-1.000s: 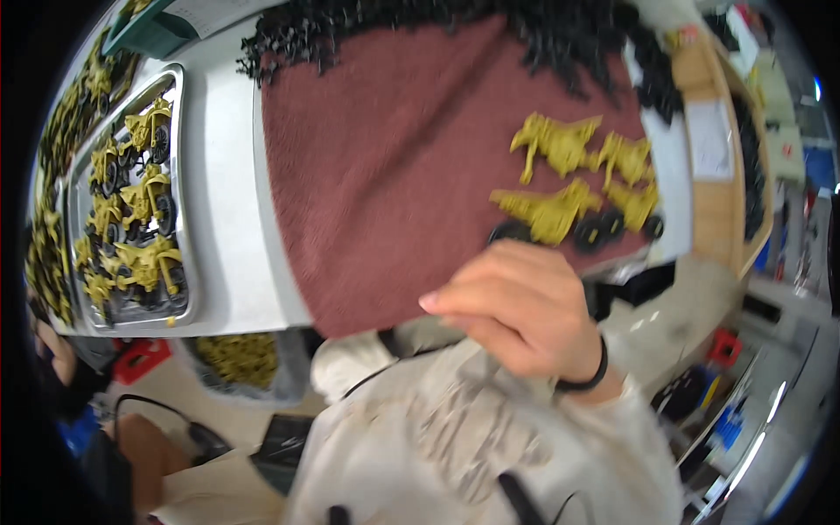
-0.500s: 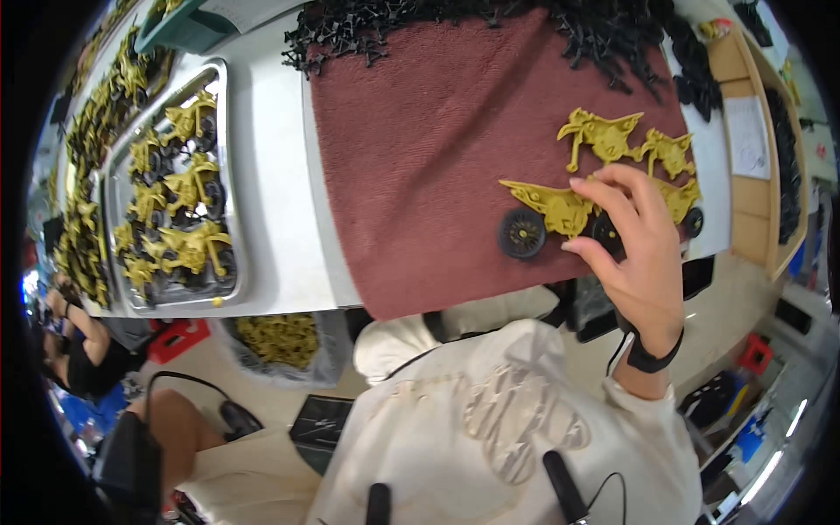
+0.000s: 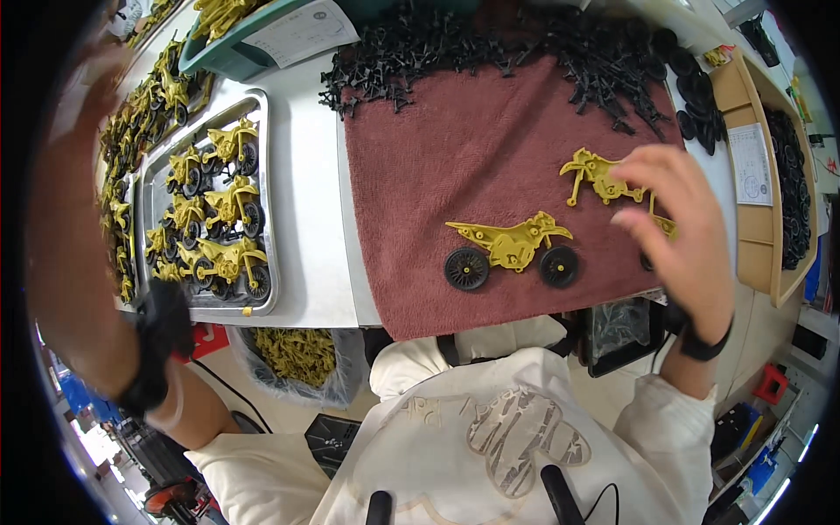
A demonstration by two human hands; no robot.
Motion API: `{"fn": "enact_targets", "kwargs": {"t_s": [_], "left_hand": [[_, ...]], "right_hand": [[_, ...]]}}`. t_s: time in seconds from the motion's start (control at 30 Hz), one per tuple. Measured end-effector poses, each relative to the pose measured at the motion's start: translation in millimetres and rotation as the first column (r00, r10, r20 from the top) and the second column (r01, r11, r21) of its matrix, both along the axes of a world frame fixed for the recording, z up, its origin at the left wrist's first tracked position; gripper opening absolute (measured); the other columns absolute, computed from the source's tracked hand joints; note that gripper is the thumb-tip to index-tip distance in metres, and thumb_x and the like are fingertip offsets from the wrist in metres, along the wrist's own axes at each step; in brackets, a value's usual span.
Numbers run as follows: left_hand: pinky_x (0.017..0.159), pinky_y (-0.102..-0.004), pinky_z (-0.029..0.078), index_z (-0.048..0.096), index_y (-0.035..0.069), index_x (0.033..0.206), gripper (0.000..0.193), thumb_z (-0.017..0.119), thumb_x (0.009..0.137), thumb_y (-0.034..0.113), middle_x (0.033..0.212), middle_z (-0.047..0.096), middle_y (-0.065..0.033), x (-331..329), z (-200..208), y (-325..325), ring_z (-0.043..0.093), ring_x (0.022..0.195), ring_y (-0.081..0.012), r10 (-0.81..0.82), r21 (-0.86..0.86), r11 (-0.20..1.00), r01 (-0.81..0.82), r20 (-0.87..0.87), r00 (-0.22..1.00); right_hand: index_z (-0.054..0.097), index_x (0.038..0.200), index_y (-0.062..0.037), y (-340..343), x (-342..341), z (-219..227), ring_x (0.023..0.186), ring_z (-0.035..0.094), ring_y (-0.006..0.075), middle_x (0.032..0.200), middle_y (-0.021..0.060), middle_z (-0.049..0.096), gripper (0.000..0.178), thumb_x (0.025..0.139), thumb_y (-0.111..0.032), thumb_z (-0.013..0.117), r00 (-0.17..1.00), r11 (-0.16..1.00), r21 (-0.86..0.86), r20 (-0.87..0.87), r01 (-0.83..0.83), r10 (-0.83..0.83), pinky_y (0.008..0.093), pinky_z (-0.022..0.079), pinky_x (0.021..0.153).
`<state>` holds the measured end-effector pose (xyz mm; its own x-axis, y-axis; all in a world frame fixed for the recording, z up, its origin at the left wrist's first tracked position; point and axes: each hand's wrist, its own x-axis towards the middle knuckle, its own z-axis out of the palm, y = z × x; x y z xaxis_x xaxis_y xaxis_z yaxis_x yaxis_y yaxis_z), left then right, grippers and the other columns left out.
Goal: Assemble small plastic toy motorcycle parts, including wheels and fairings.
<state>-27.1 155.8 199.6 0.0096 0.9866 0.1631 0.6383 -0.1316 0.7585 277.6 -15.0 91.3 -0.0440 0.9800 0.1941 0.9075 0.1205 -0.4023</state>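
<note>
On the red-brown cloth (image 3: 420, 184) lies a yellow toy motorcycle half (image 3: 512, 245) with two black spoked wheels (image 3: 466, 269) at its ends. My right hand (image 3: 678, 227) hovers to the right of it, thumb and fingers apart, with nothing visible between them. Beside its fingertips rests another yellow motorcycle half (image 3: 599, 173); further yellow parts behind the hand are partly hidden. At the far left edge, my left hand (image 3: 83, 105) is raised beside the toy motorcycles and smeared by motion, so its fingers cannot be made out.
A metal tray (image 3: 271, 201) of yellow-and-black toy motorcycles stands left of the cloth. Small black parts (image 3: 394, 57) are heaped along its far side. A green bin (image 3: 210, 52) sits far left, a cardboard box (image 3: 752, 227) of black wheels right. A bag of yellow pieces (image 3: 302, 354) stands below the table.
The wheeled motorcycle half has shifted left on the cloth, away from my right hand, which is farther right. My left arm has come into view at the left. The whole view has shifted somewhat.
</note>
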Motion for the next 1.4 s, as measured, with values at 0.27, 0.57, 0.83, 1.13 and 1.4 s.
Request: {"fn": "enact_targets", "kwargs": {"t_s": [0.27,0.57,0.83,1.13,1.4], "left_hand": [[0.071,-0.0316,0.050,0.059,0.003,0.105,0.022,0.065,0.089,0.017,0.095,0.065,-0.0093,31,-133,48,0.061,0.078,-0.0191,-0.675,-0.069,0.704,0.707,-0.374,0.636],[0.069,-0.0368,0.047,0.057,0.002,0.097,0.021,0.067,0.082,0.011,0.087,0.060,-0.0121,56,-154,53,0.059,0.076,-0.0283,-0.638,-0.051,0.688,0.724,-0.517,0.570],[0.070,-0.0362,0.045,0.052,0.003,0.093,0.019,0.068,0.084,0.010,0.086,0.054,-0.0104,45,-157,64,0.055,0.078,-0.0278,-0.737,-0.127,0.616,0.777,-0.439,0.513],[0.072,-0.0373,0.044,0.050,0.006,0.098,0.018,0.064,0.086,0.009,0.088,0.051,-0.0101,52,-161,60,0.054,0.081,-0.0290,-0.719,-0.080,0.610,0.788,-0.474,0.508],[0.061,-0.0305,0.042,0.051,0.003,0.092,0.016,0.065,0.086,0.008,0.079,0.051,-0.0067,43,-139,54,0.048,0.065,-0.0160,-0.690,-0.014,0.665,0.746,-0.393,0.608]], "right_hand": [[0.063,0.094,-0.0021,101,54,-9,0.087,0.062,0.0299,0.091,0.0121,0.063,0.020,0.081,-0.018,0.066,0.997,0.993,-0.101,0.034,-0.064,0.068,0.0382,0.048,0.075],[0.056,0.078,-0.0039,128,50,-39,0.083,0.060,0.0311,0.079,0.0108,0.059,0.018,0.075,-0.016,0.070,0.954,0.994,0.069,0.293,-0.083,0.059,0.0422,0.048,0.070],[0.055,0.080,-0.0022,76,17,10,0.065,0.056,0.0236,0.070,0.0089,0.057,0.015,0.077,-0.011,0.066,0.996,0.997,-0.069,-0.081,0.017,-0.023,0.0343,0.045,0.061],[0.055,0.083,0.0014,22,2,11,0.066,0.058,0.0153,0.073,0.0077,0.059,0.012,0.077,-0.001,0.065,0.940,0.991,-0.097,-0.317,0.097,-0.123,0.0261,0.045,0.061],[0.056,0.086,0.0019,1,-12,0,0.069,0.059,0.0185,0.078,0.0093,0.060,0.014,0.076,0.002,0.066,0.901,0.993,-0.095,-0.419,0.076,-0.109,0.0266,0.046,0.063]]}}
